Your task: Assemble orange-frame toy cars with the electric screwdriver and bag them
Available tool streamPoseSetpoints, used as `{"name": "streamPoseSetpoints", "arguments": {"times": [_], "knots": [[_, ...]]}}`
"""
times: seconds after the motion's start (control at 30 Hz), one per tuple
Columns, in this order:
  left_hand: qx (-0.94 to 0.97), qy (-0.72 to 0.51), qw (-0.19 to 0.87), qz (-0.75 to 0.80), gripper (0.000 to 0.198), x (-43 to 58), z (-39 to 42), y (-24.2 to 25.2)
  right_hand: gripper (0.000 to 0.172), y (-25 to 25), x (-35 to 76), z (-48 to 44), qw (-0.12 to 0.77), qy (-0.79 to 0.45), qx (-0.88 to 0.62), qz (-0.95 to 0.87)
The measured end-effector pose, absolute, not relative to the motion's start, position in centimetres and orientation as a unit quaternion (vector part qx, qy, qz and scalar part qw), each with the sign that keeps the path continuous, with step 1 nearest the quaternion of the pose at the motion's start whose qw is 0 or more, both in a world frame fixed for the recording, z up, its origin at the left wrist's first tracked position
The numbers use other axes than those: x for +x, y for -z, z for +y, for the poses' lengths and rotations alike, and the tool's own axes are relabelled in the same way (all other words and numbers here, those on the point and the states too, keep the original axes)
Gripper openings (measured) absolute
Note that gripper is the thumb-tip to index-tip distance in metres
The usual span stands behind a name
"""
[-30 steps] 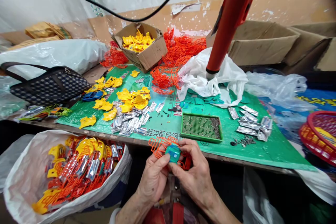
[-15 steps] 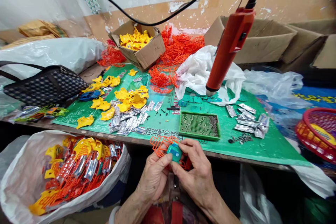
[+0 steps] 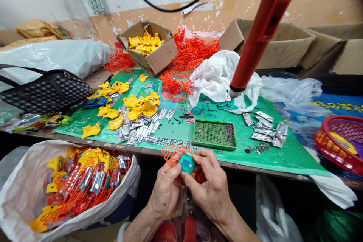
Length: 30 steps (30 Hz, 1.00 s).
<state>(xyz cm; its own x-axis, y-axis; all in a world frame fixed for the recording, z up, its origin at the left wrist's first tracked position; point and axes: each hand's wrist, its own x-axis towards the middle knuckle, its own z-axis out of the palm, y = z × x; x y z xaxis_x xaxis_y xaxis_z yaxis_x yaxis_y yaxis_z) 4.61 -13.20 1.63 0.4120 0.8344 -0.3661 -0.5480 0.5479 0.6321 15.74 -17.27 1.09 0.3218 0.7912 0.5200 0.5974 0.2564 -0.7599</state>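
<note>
Just off the table's front edge, my left hand (image 3: 166, 184) and my right hand (image 3: 210, 181) meet around an orange plastic frame (image 3: 171, 154) and a teal plastic piece (image 3: 187, 163). The left thumb presses on the left side of the teal piece, with the frame's open bars sticking out above those fingers. On the other side, my right thumb and fingers pinch the teal piece and the frame's right end. Part of the frame is hidden behind the teal piece and the fingers. A green tray (image 3: 195, 133) of small screws lies just beyond my hands.
A red electric screwdriver (image 3: 259, 38) hangs over the table's right half. Yellow parts (image 3: 141, 104) and silver metal pieces (image 3: 138, 130) lie left of the tray; more silver pieces (image 3: 266, 130) lie right. A white sack (image 3: 17, 196) of assembled pieces stands lower left.
The screwdriver has swung to the right and tilted more. The teal piece has turned slightly in my fingers. Both hands keep their grip in nearly the same place.
</note>
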Motion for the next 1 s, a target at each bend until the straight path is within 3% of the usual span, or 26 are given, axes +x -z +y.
{"name": "streamPoseSetpoints", "arguments": {"times": [0.33, 0.7, 0.87, 1.0], "knots": [[0.277, -0.401, 0.795, 0.361, 0.028, 4.2, -13.2, -1.8, 0.031, -0.6, 15.1, -18.0, 0.481, 0.034, -0.614, -0.624], [0.291, -0.392, 0.788, 0.375, 0.030, 4.5, -13.1, -1.6, 0.036, -0.3, 15.1, -18.3, 0.432, 0.070, -0.620, -0.651], [0.271, -0.379, 0.793, 0.392, 0.029, 4.4, -12.8, -2.1, 0.048, -0.8, 15.4, -18.9, 0.444, -0.018, -0.602, -0.664], [0.278, -0.355, 0.801, 0.394, 0.030, 4.2, -12.5, -2.4, 0.059, -2.6, 19.0, -18.8, 0.508, -0.113, -0.598, -0.609]]}}
